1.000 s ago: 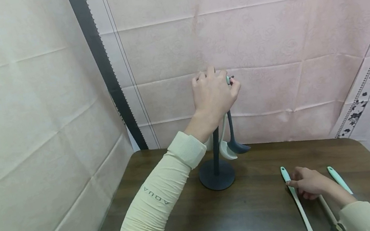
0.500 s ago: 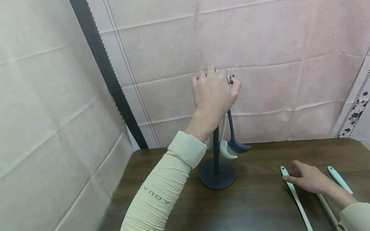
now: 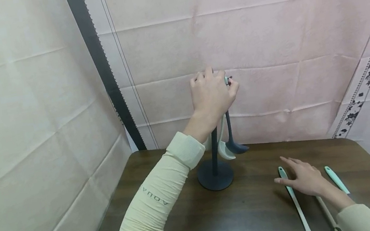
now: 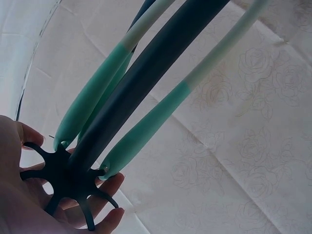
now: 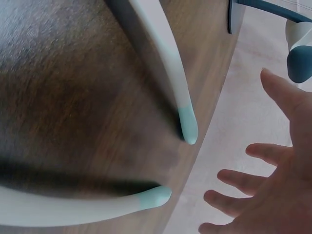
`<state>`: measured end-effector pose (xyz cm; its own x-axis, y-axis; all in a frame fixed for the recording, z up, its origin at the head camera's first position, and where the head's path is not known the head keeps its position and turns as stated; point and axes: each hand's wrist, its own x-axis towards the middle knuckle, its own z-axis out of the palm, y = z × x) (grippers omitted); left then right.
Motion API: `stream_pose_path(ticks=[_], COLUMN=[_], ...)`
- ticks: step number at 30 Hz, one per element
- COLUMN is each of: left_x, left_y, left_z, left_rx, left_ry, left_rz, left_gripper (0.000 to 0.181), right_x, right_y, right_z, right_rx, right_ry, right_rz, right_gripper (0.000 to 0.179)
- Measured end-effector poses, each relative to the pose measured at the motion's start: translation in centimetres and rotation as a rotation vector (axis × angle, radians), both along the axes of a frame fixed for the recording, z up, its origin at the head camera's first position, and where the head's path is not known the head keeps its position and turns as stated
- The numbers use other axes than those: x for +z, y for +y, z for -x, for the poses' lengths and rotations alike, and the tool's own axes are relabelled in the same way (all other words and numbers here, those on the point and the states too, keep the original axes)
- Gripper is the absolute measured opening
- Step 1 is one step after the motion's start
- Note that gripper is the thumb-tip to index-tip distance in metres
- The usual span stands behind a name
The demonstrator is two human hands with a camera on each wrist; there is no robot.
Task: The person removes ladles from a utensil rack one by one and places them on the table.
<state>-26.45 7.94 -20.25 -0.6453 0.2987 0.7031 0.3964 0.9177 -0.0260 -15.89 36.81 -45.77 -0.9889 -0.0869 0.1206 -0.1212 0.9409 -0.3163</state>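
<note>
My left hand grips the top of a dark utensil stand, fingers curled around its hooked head. Utensils with mint-green handles hang from the hooks. Below the hand show a dark blue ladle and a white, rounded utensil head. My right hand is over the right of the table, fingers spread, holding nothing. Beside its thumb lies a long pale utensil with a mint handle end. Part of another pale utensil shows below the wrist.
A further mint handle lies right of the right hand, partly covered by the forearm. The stand's round base rests on the brown wooden table. Pale patterned cloth hangs behind the table and along its sides.
My right hand has lifted off the pale utensils and its fingers have spread out. My left hand keeps its grip on the stand's top.
</note>
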Motion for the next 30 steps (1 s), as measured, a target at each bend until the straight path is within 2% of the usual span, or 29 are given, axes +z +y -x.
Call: stream_pose_path(ticks=[3, 12, 16, 23, 28, 30], left_x=[0.0, 0.0, 0.0, 0.2, 0.3, 0.2], left_y=[0.0, 0.0, 0.0, 0.0, -0.3, -0.5], left_z=[0.0, 0.1, 0.1, 0.1, 0.2, 0.4], left_rx=[-0.003, -0.007, -0.007, -0.029, -0.041, -0.063], left_ry=[0.005, -0.015, -0.009, -0.038, -0.019, -0.019], left_rz=[-0.005, -0.010, -0.017, -0.039, -0.038, -0.048], left_gripper=[0.034, 0.035, 0.034, 0.034, 0.030, 0.029], right_x=[0.0, 0.4, 1.0, 3.0, 4.8, 5.6], right_y=[-0.1, -0.8, -1.1, -2.6, -4.0, -4.4], right_z=[-0.2, -0.4, -0.1, -0.2, -0.3, -0.4], right_rx=[-0.010, -0.022, -0.014, 0.022, 0.054, 0.057], right_ry=[0.008, -0.025, 0.008, 0.077, 0.108, 0.116], right_rz=[-0.015, 0.037, 0.038, 0.066, 0.073, 0.069], right_gripper=[0.100, 0.106, 0.106, 0.105, 0.105, 0.105])
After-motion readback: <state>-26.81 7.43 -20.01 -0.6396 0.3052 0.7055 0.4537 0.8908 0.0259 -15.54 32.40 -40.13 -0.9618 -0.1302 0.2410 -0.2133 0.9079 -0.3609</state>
